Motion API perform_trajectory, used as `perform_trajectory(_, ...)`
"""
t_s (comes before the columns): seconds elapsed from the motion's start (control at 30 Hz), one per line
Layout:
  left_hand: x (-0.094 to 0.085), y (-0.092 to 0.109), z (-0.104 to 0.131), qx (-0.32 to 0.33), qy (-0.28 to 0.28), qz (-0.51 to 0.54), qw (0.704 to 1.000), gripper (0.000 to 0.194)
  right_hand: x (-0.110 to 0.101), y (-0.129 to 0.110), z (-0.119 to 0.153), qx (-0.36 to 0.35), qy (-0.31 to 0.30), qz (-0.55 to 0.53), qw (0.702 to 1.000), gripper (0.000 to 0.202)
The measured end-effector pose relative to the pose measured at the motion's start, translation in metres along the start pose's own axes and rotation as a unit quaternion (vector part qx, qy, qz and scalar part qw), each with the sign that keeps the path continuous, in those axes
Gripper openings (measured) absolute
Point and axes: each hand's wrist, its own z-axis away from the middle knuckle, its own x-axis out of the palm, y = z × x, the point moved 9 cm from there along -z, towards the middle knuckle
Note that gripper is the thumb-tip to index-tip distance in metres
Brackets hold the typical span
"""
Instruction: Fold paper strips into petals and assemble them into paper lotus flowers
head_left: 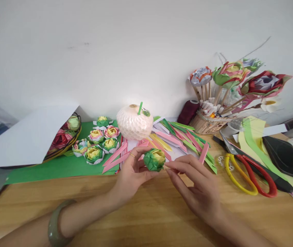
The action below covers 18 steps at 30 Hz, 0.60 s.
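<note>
The paper flower is a small, tightly folded ball — green outer petals wrapped around a yellow heart, with a faint pink edge near the top. It sits just above the bench, near its middle, held between the two hands. The left hand cups it from the left, thumb and fingers pinching its side; a thin ring shows on one finger and a pale green bangle circles the wrist. The right hand reaches in from the right, its fingers pressed close together with the tips touching the flower's lower right edge.

The bench is light wood. Just behind the hands lie loose paper strips in pink, green and yellow, and behind those a round white ball-shaped cup with a green straw. To the left, finished flowers rest on a green sheet, beside a basket half hidden under white paper. On the right lie scissors with yellow and red handles, and a holder of paper flowers on sticks — all against a plain white wall.
</note>
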Motion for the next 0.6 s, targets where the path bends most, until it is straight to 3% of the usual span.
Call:
perform_trajectory(0.17, 0.008, 0.008, 0.006, 0.031, -0.041, -0.048, 0.998, 0.041, 0.009, 0.000, -0.002, 0.015, -0.037, -0.025, 0.999, 0.020)
perform_trajectory(0.6, 0.001, 0.022, 0.010, 0.104, 0.002, -0.133, 0.986, 0.034, 0.017, 0.007, -0.001, 0.058, -0.057, -0.053, 0.995, 0.013)
